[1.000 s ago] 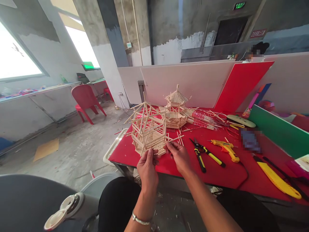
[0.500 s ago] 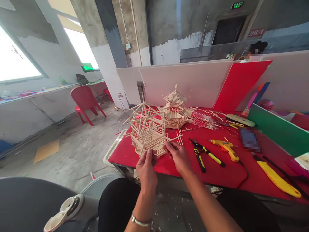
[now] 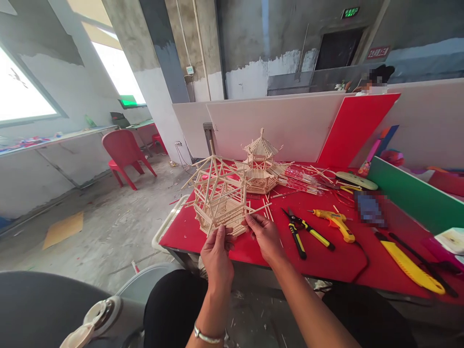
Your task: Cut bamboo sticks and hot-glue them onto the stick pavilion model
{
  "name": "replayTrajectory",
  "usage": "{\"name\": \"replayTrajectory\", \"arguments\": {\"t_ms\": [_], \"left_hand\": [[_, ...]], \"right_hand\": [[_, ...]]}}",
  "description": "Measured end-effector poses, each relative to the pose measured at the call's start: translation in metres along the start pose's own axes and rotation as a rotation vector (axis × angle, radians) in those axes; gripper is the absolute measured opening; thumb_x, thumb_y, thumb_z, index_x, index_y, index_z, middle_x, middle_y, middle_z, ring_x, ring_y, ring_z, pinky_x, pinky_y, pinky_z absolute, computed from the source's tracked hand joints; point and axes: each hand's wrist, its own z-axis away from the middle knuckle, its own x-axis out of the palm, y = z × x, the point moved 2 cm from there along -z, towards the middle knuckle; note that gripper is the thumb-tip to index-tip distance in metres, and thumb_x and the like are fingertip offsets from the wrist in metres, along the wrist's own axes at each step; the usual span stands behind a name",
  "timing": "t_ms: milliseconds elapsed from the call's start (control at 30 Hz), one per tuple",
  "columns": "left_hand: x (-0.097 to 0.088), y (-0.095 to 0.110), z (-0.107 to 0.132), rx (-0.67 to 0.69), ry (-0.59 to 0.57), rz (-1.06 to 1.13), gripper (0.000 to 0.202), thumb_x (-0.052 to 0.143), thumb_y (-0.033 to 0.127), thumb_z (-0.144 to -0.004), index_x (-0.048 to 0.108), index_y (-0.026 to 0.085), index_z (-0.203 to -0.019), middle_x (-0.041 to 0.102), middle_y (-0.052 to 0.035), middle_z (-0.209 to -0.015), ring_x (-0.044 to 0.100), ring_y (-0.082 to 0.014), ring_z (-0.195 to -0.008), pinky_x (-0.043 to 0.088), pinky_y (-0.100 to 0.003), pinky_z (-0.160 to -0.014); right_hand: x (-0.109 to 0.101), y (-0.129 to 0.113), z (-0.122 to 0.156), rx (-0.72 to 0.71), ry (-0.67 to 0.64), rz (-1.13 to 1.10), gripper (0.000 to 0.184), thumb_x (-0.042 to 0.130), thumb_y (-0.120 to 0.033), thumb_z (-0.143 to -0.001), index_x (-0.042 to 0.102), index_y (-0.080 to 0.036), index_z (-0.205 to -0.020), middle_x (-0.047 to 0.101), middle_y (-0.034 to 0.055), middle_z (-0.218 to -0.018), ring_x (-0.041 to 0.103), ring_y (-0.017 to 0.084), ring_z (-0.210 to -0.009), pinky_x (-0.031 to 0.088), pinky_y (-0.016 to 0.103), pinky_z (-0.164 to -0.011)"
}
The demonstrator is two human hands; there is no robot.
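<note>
A hexagonal frame of thin bamboo sticks (image 3: 218, 198) is tilted up near the front left corner of the red table (image 3: 253, 251). My left hand (image 3: 216, 256) pinches its lower edge from below. My right hand (image 3: 266, 236) grips the frame's lower right corner, fingers closed on the sticks. Behind it stands a finished stick pagoda model (image 3: 261, 162).
Yellow-handled pliers (image 3: 304, 232), a yellow glue gun (image 3: 335, 224) and a yellow utility knife (image 3: 411, 267) lie to the right. Loose sticks (image 3: 308, 181) are scattered behind. White and red boards (image 3: 353, 128) stand at the back. A red chair (image 3: 125, 154) is at left; another person sits beyond the partition.
The stick frame has turned slightly in my hands. The camera view has shifted a little to the right; both hands keep their hold.
</note>
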Motion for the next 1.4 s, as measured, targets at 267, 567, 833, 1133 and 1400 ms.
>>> {"name": "replayTrajectory", "arguments": {"t_ms": [267,567,833,1133,1400], "left_hand": [[-0.0006,-0.0002,-0.0012,0.012,-0.004,-0.004,0.029,0.086,0.035,-0.061,0.073,0.012,-0.074,0.069,-0.0040,-0.072,0.057,-0.0091,-0.056,0.038,-0.019,-0.047],[-0.0014,-0.0011,-0.0014,0.015,-0.004,-0.010,0.028,0.086,0.035,-0.061,0.073,0.013,-0.073,0.069,-0.0034,-0.071,0.057,-0.0095,-0.056,0.038,-0.020,-0.047],[-0.0009,-0.0002,-0.0010,0.015,-0.001,-0.029,0.028,0.085,0.035,-0.061,0.072,0.014,-0.073,0.070,-0.0035,-0.072,0.058,-0.0100,-0.057,0.037,-0.020,-0.048],[-0.0021,-0.0013,-0.0009,0.014,-0.001,-0.007,0.030,0.086,0.035,-0.060,0.072,0.013,-0.073,0.070,-0.0040,-0.071,0.057,-0.0095,-0.056,0.038,-0.020,-0.047],[-0.0011,0.0006,-0.0007,0.019,-0.003,-0.017,0.030,0.086,0.036,-0.059,0.072,0.013,-0.073,0.069,-0.0034,-0.071,0.058,-0.0094,-0.056,0.038,-0.020,-0.046]], "right_hand": [[0.0025,-0.0015,-0.0009,-0.013,-0.002,-0.017,0.037,0.075,-0.056,-0.068,0.070,-0.020,-0.076,0.071,0.0036,-0.074,0.050,0.011,-0.056,0.030,0.024,-0.047],[0.0024,0.0003,-0.0009,-0.005,-0.001,-0.007,0.039,0.074,-0.058,-0.068,0.070,-0.020,-0.076,0.072,0.0038,-0.075,0.052,0.012,-0.056,0.031,0.024,-0.047],[0.0026,0.0006,-0.0010,-0.008,-0.008,-0.002,0.040,0.073,-0.059,-0.068,0.069,-0.020,-0.075,0.071,0.0044,-0.075,0.050,0.012,-0.056,0.031,0.023,-0.046],[0.0029,0.0014,-0.0008,-0.004,-0.008,-0.024,0.038,0.075,-0.057,-0.068,0.069,-0.020,-0.074,0.071,0.0033,-0.073,0.050,0.011,-0.055,0.031,0.023,-0.047],[0.0030,0.0019,-0.0018,-0.005,0.001,-0.010,0.040,0.074,-0.059,-0.067,0.069,-0.020,-0.074,0.072,0.0045,-0.075,0.051,0.012,-0.055,0.031,0.024,-0.046]]}}
